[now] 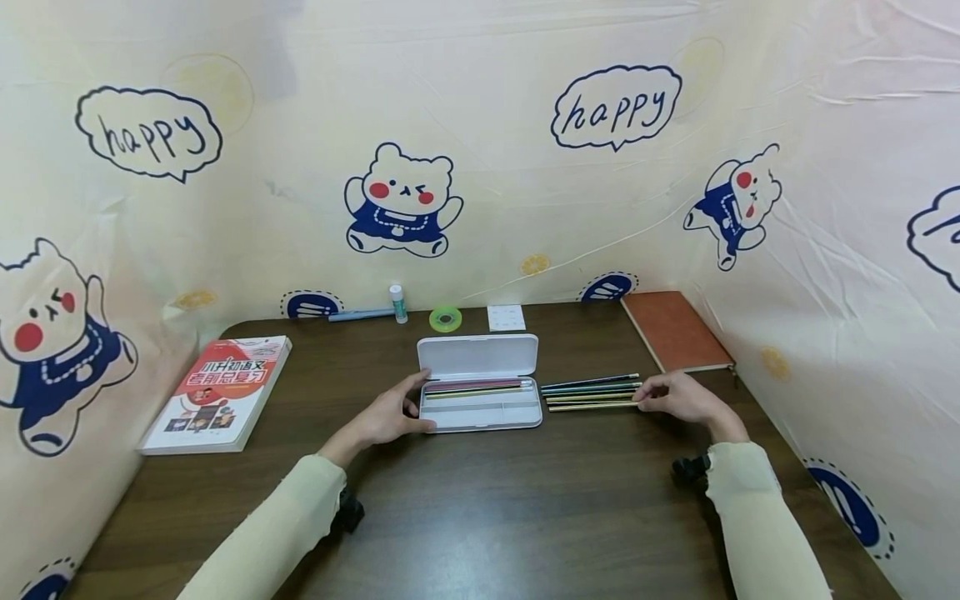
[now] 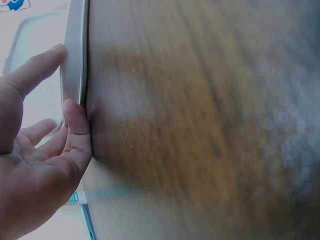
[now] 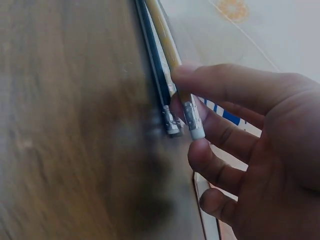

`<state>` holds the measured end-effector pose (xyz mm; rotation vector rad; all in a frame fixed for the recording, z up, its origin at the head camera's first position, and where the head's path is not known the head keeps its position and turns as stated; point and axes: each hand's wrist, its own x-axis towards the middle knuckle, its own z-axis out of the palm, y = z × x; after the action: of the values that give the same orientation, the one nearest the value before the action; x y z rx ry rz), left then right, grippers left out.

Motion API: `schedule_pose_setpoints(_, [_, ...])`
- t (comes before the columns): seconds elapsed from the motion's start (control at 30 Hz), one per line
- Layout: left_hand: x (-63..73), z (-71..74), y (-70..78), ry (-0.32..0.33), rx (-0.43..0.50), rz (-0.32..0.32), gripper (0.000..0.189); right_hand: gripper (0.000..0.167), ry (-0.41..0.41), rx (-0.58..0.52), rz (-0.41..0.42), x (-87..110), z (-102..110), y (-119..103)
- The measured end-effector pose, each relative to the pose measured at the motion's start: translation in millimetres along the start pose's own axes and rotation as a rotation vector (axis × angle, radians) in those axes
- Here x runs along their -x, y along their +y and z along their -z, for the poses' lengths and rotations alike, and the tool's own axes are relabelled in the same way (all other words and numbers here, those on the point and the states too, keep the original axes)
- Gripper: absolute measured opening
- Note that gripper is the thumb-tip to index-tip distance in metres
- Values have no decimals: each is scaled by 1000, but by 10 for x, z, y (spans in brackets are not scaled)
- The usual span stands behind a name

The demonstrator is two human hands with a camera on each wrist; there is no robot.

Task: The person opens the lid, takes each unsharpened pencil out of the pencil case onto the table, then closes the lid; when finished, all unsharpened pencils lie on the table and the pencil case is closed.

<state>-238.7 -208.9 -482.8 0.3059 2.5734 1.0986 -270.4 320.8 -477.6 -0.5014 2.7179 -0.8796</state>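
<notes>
- The yellow pencil [image 3: 164,37] is to the right of the pencil case [image 1: 480,421], nearest of its group to the person; its long axis runs left to right, its eraser end at the right hand [image 1: 678,396] and its other end toward the case.
- More loose pencils [image 1: 588,387], dark and yellowish, lie beside the case at its right end, almost parallel and fanned a little.
- Inside the case, a reddish and a yellowish pencil [image 1: 472,386] lie along its length in the rear compartment.
- The case is a shallow, round-cornered white box with a smooth, slightly glossy finish; its lid [image 1: 477,357] stands open at the back.
- The yellow pencil has a slim barrel, a crimped silvery ferrule and a white eraser.
- The desk [image 1: 480,517] under the case is dark brown with wood grain.
- Right hand: thumb and forefinger pinch the yellow pencil near its ferrule, the other fingers loosely bent.
- Left hand [image 1: 390,412]: holds the case's left end, thumb at the near corner, fingers toward the back.
- Both forearms, in pale sleeves [image 1: 262,533], reach in from the near side of the case.
</notes>
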Motion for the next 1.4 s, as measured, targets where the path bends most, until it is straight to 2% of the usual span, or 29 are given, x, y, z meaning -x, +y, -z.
schedule_pose_setpoints(0.3, [1, -1, 9, 5, 5, -3, 92, 7, 45, 30, -17, -75, -32, -36])
schedule_pose_setpoints(0.73, [0, -5, 7, 4, 2, -12, 92, 10, 28, 21, -20, -79, -26, -94])
schedule_pose_setpoints(1.0, [2, 0, 7, 0, 1, -7, 92, 19, 7, -71, -22, -153, -46, -316])
schedule_pose_setpoints(1.13, [2, -2, 6, 3, 1, -8, 92, 22, 10, -93, 13, -241, -85, -470])
schedule_pose_setpoints(1.4, [0, -9, 6, 5, 0, -7, 92, 19, 40, -69, 97, -454, -228, -773])
